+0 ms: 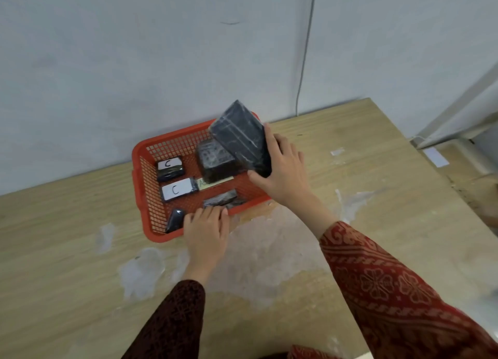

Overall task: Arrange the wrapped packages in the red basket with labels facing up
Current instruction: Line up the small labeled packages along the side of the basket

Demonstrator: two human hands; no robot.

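Red plastic mesh basket (pixel 140 170) sat frame centre. My right hand (pixel 283 170) gripped a large black wrapped package (pixel 241 137), tilted above it, no label showing. Left hand (pixel 206 229) lay flat on the near rim, gripping nothing. Mid-reorient; next I'd flip it label-up.

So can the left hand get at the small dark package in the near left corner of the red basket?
Probably yes: the left hand rests on the red basket's near rim, right beside that small dark wrapped package, with nothing between them.
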